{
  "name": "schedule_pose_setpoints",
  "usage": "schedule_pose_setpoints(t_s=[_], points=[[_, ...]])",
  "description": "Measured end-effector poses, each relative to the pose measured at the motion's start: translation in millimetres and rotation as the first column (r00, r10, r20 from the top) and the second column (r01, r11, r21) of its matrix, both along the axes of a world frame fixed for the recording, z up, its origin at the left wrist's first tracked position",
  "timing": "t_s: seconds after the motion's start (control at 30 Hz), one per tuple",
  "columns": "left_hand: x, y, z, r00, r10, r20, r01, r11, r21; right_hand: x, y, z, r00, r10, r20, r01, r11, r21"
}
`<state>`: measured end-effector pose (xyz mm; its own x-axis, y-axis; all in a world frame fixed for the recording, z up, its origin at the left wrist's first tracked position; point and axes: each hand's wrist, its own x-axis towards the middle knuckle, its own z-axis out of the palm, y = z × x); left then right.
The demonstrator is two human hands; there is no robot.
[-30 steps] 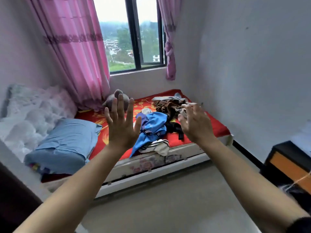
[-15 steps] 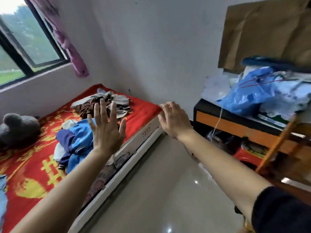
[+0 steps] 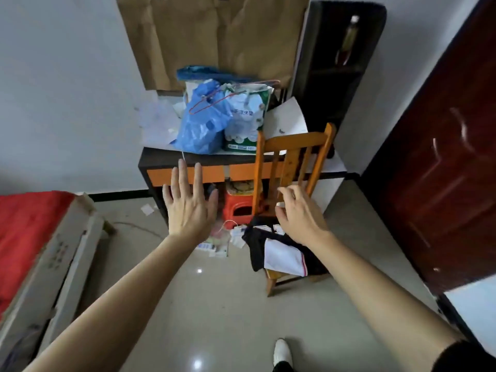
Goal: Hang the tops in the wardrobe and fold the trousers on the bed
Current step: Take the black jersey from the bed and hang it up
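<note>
Both hands are raised in front of the body and hold nothing. The left hand (image 3: 188,208) has its fingers (image 3: 183,178) straight and spread. The right hand (image 3: 300,213) has its fingers (image 3: 288,193) loosely bent, just above a black and white garment (image 3: 280,255). This garment lies over the seat of the chair (image 3: 292,157) at 4 o'clock, probably thrown there, and I think the right hand reaches for it. A red hanger (image 3: 212,102) rests on the blue bag (image 3: 204,124) on the tabletop (image 3: 161,154) at 12 o'clock, handy for a top.

Half a second ago the bed (image 3: 24,237) with its pile of clothes filled the left side. Now the view has turned right: only the bed corner stays at 9 o'clock, the pile is out of view, and the chair seat has appeared.
</note>
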<state>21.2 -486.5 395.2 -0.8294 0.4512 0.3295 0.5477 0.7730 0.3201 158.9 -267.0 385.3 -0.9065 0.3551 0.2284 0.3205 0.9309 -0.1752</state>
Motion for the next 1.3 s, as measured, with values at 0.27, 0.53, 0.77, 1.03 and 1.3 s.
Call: schedule_pose_setpoints(t_s=[0.27,0.53,0.77,1.03,1.3], points=[[12,176,-63,0.973,-0.221,0.068,0.228,0.967,-0.117,53,146,-63,0.967,-0.256,0.020,0.256,0.961,-0.105],[-3,334,-148,0.944,-0.203,0.261,0.266,0.935,-0.234,37,294,-168,0.892,-0.323,0.317,0.401,0.889,-0.220],[-4,384,-270,0.852,-0.253,0.458,0.401,0.878,-0.260,36,337,-284,0.799,-0.326,0.505,0.525,0.787,-0.323],[6,366,-466,0.666,-0.165,0.728,0.635,0.638,-0.436,67,285,-467,0.607,-0.410,0.680,0.792,0.381,-0.477],[1,328,-523,0.661,-0.321,0.678,0.707,0.569,-0.420,50,265,-543,0.378,-0.692,0.615,0.723,-0.194,-0.663]])
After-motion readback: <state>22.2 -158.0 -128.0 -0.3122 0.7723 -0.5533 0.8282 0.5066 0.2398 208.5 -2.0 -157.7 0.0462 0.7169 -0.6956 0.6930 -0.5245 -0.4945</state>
